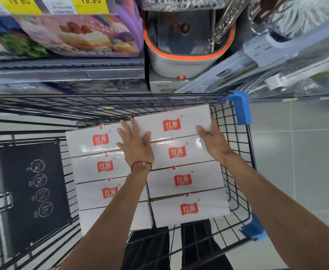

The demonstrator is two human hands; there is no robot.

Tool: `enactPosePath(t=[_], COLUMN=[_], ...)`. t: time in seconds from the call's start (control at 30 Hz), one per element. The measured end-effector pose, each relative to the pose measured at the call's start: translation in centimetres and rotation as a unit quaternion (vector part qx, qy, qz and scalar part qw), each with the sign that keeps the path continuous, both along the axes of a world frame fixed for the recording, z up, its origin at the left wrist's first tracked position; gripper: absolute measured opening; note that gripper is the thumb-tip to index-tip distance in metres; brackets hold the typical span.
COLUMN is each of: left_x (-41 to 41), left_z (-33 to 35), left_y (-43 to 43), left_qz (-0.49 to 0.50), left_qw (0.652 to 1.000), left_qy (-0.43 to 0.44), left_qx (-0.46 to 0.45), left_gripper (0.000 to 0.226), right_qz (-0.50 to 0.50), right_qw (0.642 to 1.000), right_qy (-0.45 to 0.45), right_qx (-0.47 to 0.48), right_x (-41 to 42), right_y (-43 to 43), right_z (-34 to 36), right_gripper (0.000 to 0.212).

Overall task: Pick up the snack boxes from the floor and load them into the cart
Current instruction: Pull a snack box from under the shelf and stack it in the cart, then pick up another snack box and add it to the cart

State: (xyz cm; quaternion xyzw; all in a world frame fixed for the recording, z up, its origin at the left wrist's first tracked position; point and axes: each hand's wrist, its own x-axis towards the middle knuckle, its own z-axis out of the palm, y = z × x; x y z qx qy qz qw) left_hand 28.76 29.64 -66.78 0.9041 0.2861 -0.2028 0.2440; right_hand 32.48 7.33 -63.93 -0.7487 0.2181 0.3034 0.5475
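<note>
Several white snack boxes with red logos lie in two columns inside the black wire cart [251, 172]. The farthest box of the right column [171, 123] sits against the cart's far wall. My left hand [134, 145] lies flat with straight fingers on that box's left end, overlapping the neighbouring left-column box [93, 141]. My right hand [212, 139] presses with straight fingers against the same box's right end, beside the cart's side wall. Neither hand curls round anything.
The cart has blue corner guards [241, 108] and a folded black child-seat flap [29, 191] on the left. Store shelves stand just beyond it, with purple packaged goods [93, 36], an orange-rimmed mop bucket [187, 45] and mops [276, 55]. Grey tiled floor [300, 152] lies to the right.
</note>
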Motion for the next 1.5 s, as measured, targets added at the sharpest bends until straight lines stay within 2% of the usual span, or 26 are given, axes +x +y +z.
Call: enactPosePath(t=[0.3,0.47,0.6,0.7,0.77,0.93,1.03,1.17,1.3,1.5], left_x=[-1.6,-1.6,-1.7,-2.5,-3.5,-6.6,-8.4,-11.4,-15.0,-18.4], left_z=[-0.8,-0.8,-0.3,1.3,3.1,9.0,12.6,17.1,21.7,25.8], left_y=[-0.9,-0.6,-0.9,-2.4,-4.0,-10.0,-14.3,-20.5,-27.2,-36.8], left_qz=[-0.035,-0.052,-0.054,-0.038,-0.017,0.020,0.025,-0.032,-0.079,-0.128], left_qw=[0.998,0.996,0.997,0.999,0.998,0.965,0.943,0.929,0.918,0.900], left_qy=[0.005,-0.005,-0.003,-0.003,-0.023,-0.179,-0.225,-0.226,-0.189,-0.131], left_qx=[0.053,0.066,0.060,0.011,-0.050,-0.191,-0.243,-0.292,-0.340,-0.396], left_gripper=[0.059,0.060,0.066,0.070,0.064,0.042,0.032,0.033,0.030,0.026], right_qz=[0.020,0.054,0.005,-0.043,-0.079,-0.152,-0.148,-0.172,-0.226,-0.349], right_qw=[0.998,0.995,0.997,0.994,0.987,0.967,0.964,0.959,0.948,0.912], right_qy=[0.005,-0.025,-0.032,-0.088,-0.136,-0.201,-0.215,-0.212,-0.212,-0.196], right_qx=[-0.062,-0.083,-0.067,-0.042,-0.026,0.025,0.044,0.073,0.070,0.089], right_x=[0.3,0.4,-0.6,-2.5,-4.3,-9.6,-13.2,-18.0,-23.2,-29.2], right_y=[0.7,0.8,0.6,0.0,-0.6,-4.3,-8.1,-13.7,-19.7,-28.6], right_z=[-0.7,-0.1,1.6,3.9,5.5,9.3,12.2,15.9,18.6,22.3], right_gripper=[0.054,0.052,0.048,0.040,0.036,0.018,0.025,0.025,0.021,0.022])
